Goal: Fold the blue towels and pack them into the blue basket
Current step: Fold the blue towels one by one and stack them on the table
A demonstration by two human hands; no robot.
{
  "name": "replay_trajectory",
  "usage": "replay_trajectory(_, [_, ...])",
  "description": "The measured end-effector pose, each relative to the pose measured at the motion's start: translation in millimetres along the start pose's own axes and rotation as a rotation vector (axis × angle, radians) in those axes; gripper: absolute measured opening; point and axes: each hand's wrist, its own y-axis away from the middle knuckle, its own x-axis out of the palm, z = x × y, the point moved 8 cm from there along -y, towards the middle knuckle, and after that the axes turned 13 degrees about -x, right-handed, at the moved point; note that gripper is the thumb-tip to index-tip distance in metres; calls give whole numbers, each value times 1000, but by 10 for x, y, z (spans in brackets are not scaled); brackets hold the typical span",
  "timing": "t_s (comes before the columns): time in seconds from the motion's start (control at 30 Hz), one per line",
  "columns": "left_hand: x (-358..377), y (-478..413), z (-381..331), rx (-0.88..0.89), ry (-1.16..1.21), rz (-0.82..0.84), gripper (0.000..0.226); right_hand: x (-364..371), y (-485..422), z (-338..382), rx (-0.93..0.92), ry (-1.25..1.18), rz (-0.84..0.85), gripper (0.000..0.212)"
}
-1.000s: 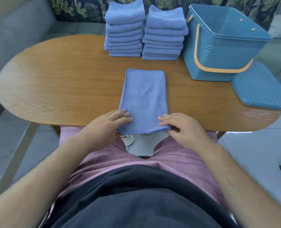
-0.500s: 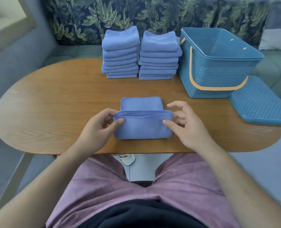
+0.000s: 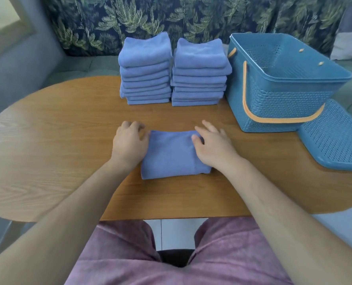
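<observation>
A folded blue towel [image 3: 172, 156] lies flat on the wooden table [image 3: 57, 145] in front of me. My left hand [image 3: 129, 142] rests at its left edge, fingers loosely bent at the far left corner. My right hand [image 3: 214, 146] lies on its right side, fingers spread over the far right corner and thumb on the cloth. Two stacks of folded blue towels stand at the back, the left stack [image 3: 145, 70] and the right stack [image 3: 199, 74]. The blue basket [image 3: 280, 99] with an orange handle stands at the back right, with no towels visible inside it.
The basket's blue perforated lid [image 3: 335, 138] lies at the table's right edge, partly overhanging. A leaf-patterned sofa back [image 3: 171, 17] runs behind the table. My pink-clad lap sits below the table's near edge.
The towel's near half has been folded over onto its far half, making a short rectangle. Both hands moved forward from the near edge to the far corners and now lie on the cloth.
</observation>
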Motion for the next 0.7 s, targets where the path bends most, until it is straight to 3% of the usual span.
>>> replay_trajectory(0.07, [-55,213,-181,185,-60,-153,28,-104,111,188,-58,118,-89,51])
replay_trajectory(0.13, [51,505,-403,369,-58,-97,32,-113,215,425,-152,157,-144,50])
replay_trajectory(0.2, [302,669,-467,439,-126,16,41,75,225,520,-201,190,-87,51])
replay_trajectory(0.3, [506,670,-329,398,-202,70,55,365,196,415,-174,187,-4,53])
replay_trajectory(0.47, [515,598,-151,325,-174,103,62,443,219,218,-115,121,-29,59])
replay_trajectory(0.63, [420,625,101,38,-188,25,68,464,311,152,38,119,-81,61])
replay_trajectory(0.7, [421,647,110,13,-198,17,70,459,323,169,24,123,-123,60])
